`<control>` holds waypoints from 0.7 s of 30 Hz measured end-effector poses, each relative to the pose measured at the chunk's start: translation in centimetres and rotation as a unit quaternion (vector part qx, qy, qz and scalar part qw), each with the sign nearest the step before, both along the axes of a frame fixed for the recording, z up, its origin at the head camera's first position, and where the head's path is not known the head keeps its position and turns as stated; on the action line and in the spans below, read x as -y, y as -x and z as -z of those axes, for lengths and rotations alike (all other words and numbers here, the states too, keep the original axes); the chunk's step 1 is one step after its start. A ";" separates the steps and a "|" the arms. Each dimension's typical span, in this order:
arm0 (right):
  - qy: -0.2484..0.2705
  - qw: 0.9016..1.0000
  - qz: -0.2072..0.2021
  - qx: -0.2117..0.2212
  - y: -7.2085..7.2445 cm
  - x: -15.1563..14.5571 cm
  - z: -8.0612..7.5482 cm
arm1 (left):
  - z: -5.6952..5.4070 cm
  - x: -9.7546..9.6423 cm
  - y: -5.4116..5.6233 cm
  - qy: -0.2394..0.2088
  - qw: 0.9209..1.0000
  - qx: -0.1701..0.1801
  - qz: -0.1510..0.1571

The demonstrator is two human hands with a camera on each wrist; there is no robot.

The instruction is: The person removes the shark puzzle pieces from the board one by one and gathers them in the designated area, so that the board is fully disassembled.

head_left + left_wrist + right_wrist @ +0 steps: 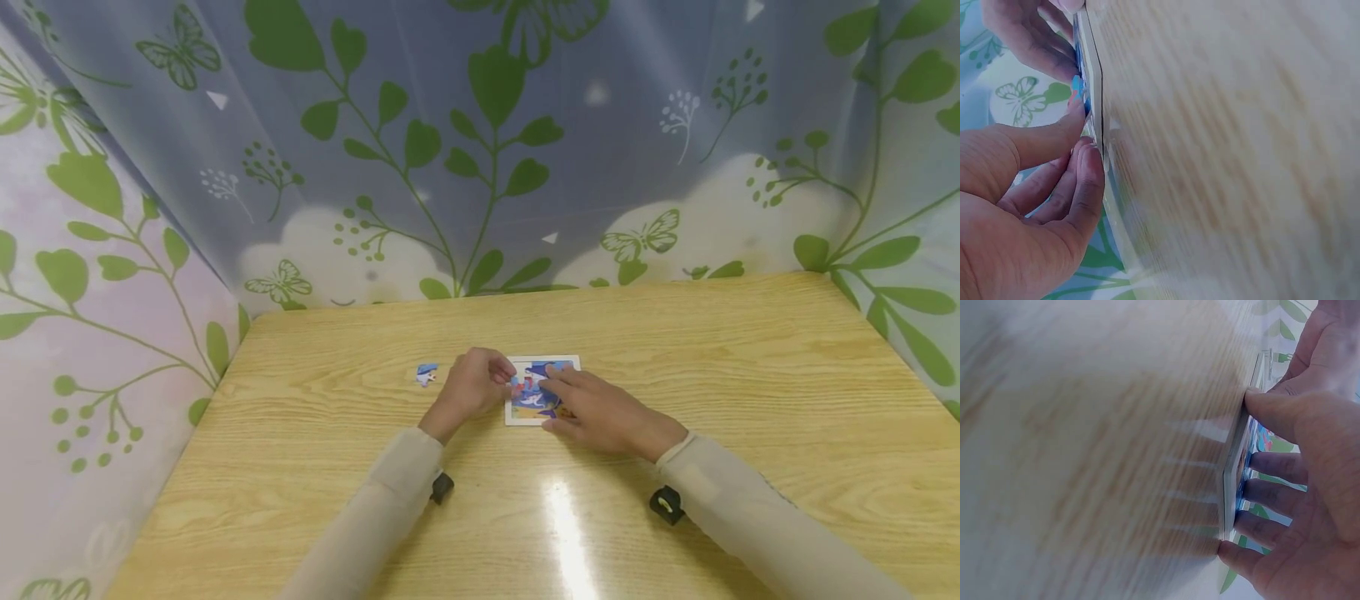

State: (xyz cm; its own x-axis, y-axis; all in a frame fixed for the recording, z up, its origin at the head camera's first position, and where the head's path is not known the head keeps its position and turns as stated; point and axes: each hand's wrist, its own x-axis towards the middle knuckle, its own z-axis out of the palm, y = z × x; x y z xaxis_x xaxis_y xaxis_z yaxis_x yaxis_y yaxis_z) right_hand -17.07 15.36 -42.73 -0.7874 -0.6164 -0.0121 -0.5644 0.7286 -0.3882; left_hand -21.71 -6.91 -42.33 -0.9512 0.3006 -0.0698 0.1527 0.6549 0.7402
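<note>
A small jigsaw puzzle with a sea picture lies in a white-edged frame on the table. At the frame's left edge is my left hand, its fingers bent toward the thumb. A blue and red jigsaw piece stands tilted above the board at that thumb's tip, where the grip is partly hidden. My right hand lies over the frame's right side. Its spread fingers rest on the puzzle, and its thumb touches the near edge.
One loose blue and white jigsaw piece lies left of my left hand. The wooden table runs back to a patterned curtain. Small black devices sit below both wrists.
</note>
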 end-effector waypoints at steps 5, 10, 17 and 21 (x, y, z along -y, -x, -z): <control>-0.003 1.000 0.002 0.007 0.0 0.0 -0.1 | 0.2 0.0 -0.2 -0.021 1.000 -0.008 -0.014; -0.005 1.000 0.003 0.010 0.0 0.1 -0.1 | 0.2 0.2 -0.3 -0.047 0.999 -0.006 -0.018; -0.005 1.000 0.003 0.012 0.0 0.1 -0.1 | -0.3 1.2 -0.6 -0.067 0.997 -0.010 -0.029; -0.005 1.000 0.001 0.011 0.0 0.0 -0.1 | -0.5 2.3 -0.8 -0.068 0.997 -0.007 -0.043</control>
State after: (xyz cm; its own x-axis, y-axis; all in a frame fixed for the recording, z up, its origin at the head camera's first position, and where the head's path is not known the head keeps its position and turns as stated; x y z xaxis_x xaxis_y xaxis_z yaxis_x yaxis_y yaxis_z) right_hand -17.04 15.36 -42.64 -0.7882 -0.6144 -0.0352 -0.5543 0.7337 -0.3931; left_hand -20.91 -9.25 -41.83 -0.9742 0.2247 -0.0199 0.1122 0.5592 0.8214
